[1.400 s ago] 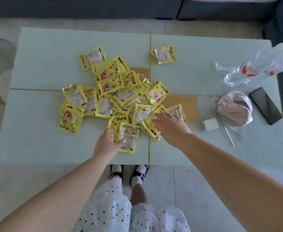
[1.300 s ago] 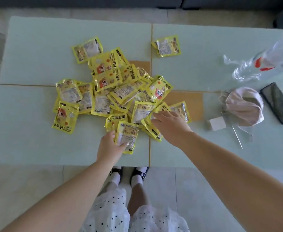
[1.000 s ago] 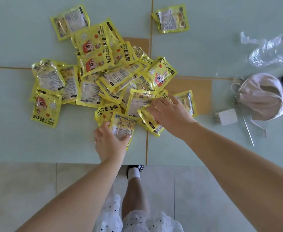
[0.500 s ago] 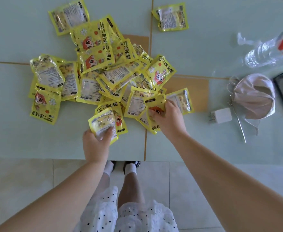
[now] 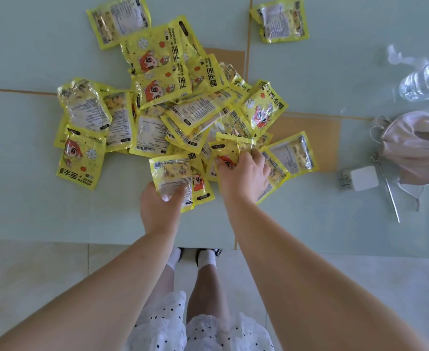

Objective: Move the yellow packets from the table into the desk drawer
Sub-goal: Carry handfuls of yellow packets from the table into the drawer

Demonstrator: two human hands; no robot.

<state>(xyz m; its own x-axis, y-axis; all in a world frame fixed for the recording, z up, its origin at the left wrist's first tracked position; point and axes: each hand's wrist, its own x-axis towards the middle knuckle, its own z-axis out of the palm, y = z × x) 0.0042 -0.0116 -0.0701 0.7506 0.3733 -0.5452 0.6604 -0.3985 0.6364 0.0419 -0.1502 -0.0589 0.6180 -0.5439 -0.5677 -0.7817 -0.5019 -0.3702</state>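
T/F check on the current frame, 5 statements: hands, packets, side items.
1. The left hand holds a packet. True.
2. The right hand is idle beside the pile. False: its fingers curl on a packet in the pile.
3. One lone packet lies apart at top right. True.
4. The white charger sits left of the pile. False: it is to the right, by the pink mask.
5. An open drawer is in view. False: none shows.

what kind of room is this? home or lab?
Probably a home living room. A low pale-green table over tiled floor holds everyday clutter: a pile of yellow hand-warmer packets, a pink face mask and a white charger plug.
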